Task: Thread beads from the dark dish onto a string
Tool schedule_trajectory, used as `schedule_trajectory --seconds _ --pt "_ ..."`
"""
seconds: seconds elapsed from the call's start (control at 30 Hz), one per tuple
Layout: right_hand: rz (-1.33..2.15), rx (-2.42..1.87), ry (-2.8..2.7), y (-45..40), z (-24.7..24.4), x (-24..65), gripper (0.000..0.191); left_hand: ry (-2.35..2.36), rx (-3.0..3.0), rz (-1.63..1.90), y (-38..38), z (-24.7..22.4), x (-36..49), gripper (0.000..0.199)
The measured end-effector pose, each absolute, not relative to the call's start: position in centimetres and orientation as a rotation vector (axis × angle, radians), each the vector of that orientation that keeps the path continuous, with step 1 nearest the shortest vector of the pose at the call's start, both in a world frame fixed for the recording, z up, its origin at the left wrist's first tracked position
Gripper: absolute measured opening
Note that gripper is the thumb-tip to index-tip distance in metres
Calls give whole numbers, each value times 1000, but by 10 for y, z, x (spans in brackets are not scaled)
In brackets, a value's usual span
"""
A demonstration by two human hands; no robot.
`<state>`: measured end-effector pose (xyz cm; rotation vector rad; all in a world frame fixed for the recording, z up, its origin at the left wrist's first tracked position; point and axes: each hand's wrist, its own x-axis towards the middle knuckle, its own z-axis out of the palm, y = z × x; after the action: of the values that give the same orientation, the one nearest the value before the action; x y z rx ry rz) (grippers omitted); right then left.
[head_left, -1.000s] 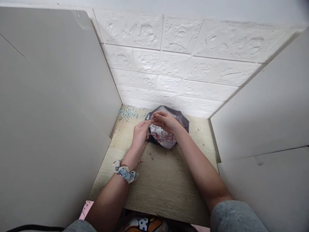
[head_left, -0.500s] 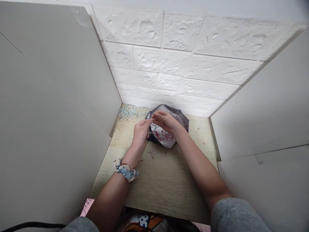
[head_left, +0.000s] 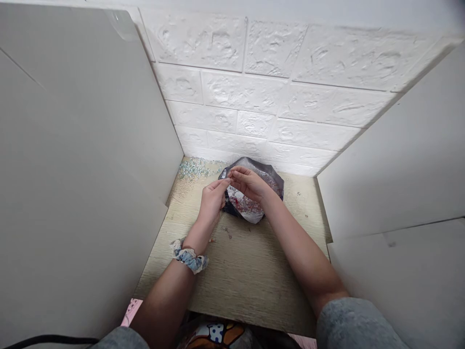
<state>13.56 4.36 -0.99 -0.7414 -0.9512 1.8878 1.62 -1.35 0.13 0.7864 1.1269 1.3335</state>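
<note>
Hardly any shift: left hand (head_left: 211, 201) and right hand (head_left: 248, 183) fingertips pinched together over bead-filled bag (head_left: 254, 206).

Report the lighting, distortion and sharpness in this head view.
Head view: soft even light, no harsh glare; wide-angle bending bows the side panels; the left hand and right hand over the bead bag are small, so the beads blur together.

Pale blue beads (head_left: 194, 168) heaped in the wooden table's (head_left: 247, 281) far-left corner.
</note>
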Motion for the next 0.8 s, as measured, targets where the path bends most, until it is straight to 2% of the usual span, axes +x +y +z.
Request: schedule_trajectory --seconds 0.8 --pt "1877 -714 -888 41 -10 129 18 1117 801 1350 -14 2 16 26"
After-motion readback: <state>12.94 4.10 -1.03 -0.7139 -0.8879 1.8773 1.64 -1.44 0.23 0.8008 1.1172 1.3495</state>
